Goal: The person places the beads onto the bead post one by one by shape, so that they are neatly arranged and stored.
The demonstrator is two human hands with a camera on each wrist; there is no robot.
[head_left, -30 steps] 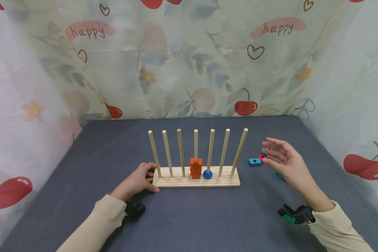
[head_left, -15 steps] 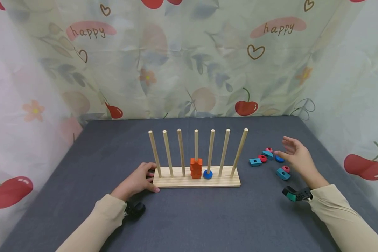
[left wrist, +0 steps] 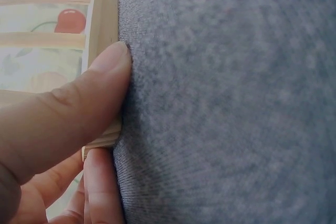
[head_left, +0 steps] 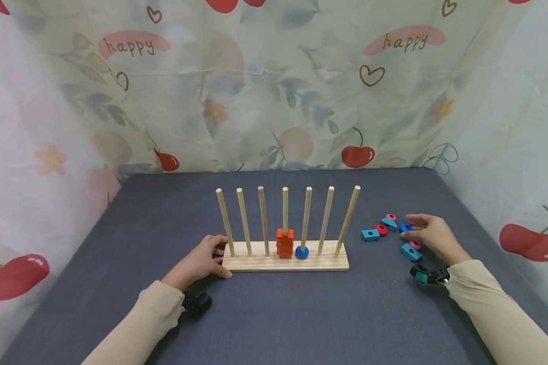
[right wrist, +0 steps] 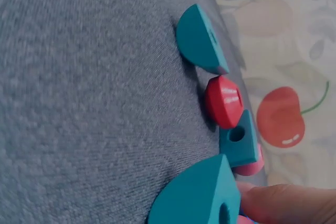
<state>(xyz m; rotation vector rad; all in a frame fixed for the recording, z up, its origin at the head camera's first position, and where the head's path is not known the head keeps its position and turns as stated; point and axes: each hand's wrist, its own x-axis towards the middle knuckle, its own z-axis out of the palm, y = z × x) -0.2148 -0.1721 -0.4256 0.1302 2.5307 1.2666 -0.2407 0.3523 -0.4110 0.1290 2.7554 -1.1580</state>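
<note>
A pale wooden peg stand (head_left: 255, 263) with several upright rods stands mid-table. Ridged orange pieces (head_left: 285, 243) are stacked on its middle rod, and a blue round bead (head_left: 302, 252) sits low on the rod to their right. My left hand (head_left: 203, 258) grips the stand's left end, thumb (left wrist: 113, 61) along the front edge and fingers around the end. Over the loose beads at the right, my right hand (head_left: 431, 235) reaches down to another blue bead (head_left: 405, 227). Thumb and fingers are spread around it, and the bead shows between them.
Near the right hand lie turquoise blocks (head_left: 371, 234), a turquoise half-round (head_left: 388, 223), a red bead (head_left: 381, 230) and pink beads (head_left: 390, 217). Another turquoise block (head_left: 411, 252) lies just in front of the hand. A patterned curtain (head_left: 255, 101) encloses the grey table (head_left: 274, 319).
My right hand has moved right, away from the turquoise and red beads, then down to the loose blue bead. My left hand keeps its grip on the stand.
</note>
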